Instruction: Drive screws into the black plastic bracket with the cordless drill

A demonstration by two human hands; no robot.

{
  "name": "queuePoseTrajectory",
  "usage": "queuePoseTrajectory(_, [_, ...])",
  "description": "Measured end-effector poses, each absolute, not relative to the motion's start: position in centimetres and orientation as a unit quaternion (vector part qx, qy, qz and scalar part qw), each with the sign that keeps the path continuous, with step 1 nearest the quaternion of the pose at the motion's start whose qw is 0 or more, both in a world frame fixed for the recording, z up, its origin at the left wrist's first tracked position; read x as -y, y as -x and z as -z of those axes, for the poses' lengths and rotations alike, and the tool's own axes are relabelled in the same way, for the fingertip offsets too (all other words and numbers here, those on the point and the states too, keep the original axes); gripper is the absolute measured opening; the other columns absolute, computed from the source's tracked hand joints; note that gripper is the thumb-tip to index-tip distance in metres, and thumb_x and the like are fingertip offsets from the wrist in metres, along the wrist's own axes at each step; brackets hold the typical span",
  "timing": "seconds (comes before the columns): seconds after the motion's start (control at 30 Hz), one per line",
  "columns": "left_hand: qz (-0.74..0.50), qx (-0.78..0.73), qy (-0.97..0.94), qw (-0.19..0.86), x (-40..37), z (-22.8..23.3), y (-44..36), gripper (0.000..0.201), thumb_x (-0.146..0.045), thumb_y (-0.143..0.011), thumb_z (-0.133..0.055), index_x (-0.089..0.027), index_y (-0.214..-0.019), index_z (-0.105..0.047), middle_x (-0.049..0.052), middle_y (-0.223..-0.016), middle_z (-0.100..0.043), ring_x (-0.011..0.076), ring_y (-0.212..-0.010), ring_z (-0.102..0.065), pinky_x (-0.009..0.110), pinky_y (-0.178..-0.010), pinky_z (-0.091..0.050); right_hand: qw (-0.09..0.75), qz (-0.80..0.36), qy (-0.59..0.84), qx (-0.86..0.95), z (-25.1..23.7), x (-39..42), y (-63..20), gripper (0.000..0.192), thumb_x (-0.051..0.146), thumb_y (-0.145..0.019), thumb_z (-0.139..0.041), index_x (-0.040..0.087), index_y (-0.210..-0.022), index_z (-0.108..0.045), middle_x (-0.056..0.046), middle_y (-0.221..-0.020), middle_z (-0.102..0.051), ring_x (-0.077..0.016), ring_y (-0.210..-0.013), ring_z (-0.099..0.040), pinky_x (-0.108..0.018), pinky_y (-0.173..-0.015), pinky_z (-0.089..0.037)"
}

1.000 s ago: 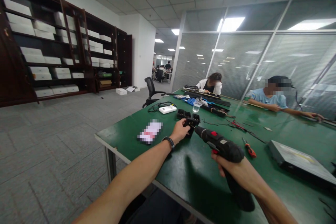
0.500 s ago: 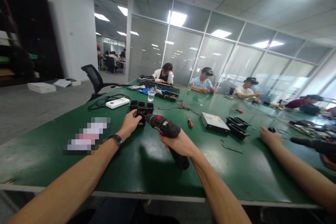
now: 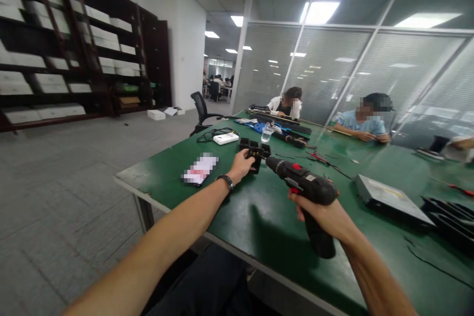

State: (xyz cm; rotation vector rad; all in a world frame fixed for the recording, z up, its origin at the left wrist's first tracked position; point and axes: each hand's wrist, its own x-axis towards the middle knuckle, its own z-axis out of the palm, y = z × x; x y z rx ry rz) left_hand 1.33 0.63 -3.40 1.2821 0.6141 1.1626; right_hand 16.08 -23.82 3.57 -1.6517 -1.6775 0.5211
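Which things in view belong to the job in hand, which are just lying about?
In the job:
drill, in the right hand
black part, in the left hand
black compartments just behind it, perhaps; can't tell if joined

Apparently just lying about:
phone
white device
cup
silver box
black trays, far right

A clear cup point(image 3: 266, 134) stands near a white device point(image 3: 226, 138)

Holds box point(image 3: 255, 153) with left hand point(image 3: 241, 166); with right hand point(image 3: 328, 215) grips drill point(image 3: 309, 182), just right of box, and points it at box.
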Motion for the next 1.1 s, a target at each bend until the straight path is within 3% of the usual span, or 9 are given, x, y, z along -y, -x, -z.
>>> queuePoseTrajectory(0.43, [-0.508, -0.264, -0.545, 0.613, 0.0, 3.09, -1.25, 0.032, -0.003, -0.078, -0.063, -0.014, -0.107, -0.068, 0.008, -0.112, -0.077, 0.018, -0.088, -0.072, 0.029, -0.071, -0.066, 0.32, -0.166, 0.682, 0.636, -2.94, 23.34, -16.33, 0.034, 0.049, -0.1, -0.06, 0.019, -0.092, -0.075, 0.0, -0.06, -0.066, -0.0203, -0.06, -0.06, -0.036, -0.063, -0.043])
queuePoseTrajectory(0.67, [-0.504, -0.268, -0.581, 0.58, 0.0, 3.48, -1.24, 0.034, -0.003, -0.08, -0.061, -0.013, -0.112, -0.068, 0.012, -0.121, -0.074, 0.02, -0.094, -0.073, 0.022, -0.059, -0.062, 0.306, -0.166, 0.689, 0.636, -3.03, 23.4, -16.38, 0.054, 0.053, -0.101, -0.057, 0.022, -0.056, -0.061, -0.001, -0.054, -0.06, -0.0162, -0.053, -0.052, -0.034, -0.059, -0.04])
queuePoseTrajectory(0.93, [-0.507, -0.27, -0.584, 0.573, 0.08, 3.49, -1.18, 0.032, -0.005, -0.081, -0.063, -0.013, -0.112, -0.069, 0.012, -0.121, -0.075, 0.0191, -0.093, -0.073, 0.022, -0.062, -0.063, 0.31, -0.17, 0.691, 0.631, -3.09, 23.52, -16.41, 0.051, 0.05, -0.1, -0.058, 0.022, -0.057, -0.061, -0.001, -0.055, -0.062, -0.0165, -0.055, -0.054, -0.033, -0.06, -0.041])
queuePoseTrajectory(1.1, [-0.508, -0.269, -0.587, 0.57, 0.13, 3.49, -1.14, 0.033, -0.004, -0.08, -0.063, -0.013, -0.112, -0.069, 0.011, -0.118, -0.076, 0.0189, -0.094, -0.072, 0.025, -0.067, -0.065, 0.309, -0.176, 0.692, 0.628, -2.81, 23.34, -16.72, 0.042, 0.049, -0.101, -0.057, 0.021, -0.074, -0.072, -0.001, -0.061, -0.067, -0.0179, -0.057, -0.056, -0.033, -0.06, -0.044])
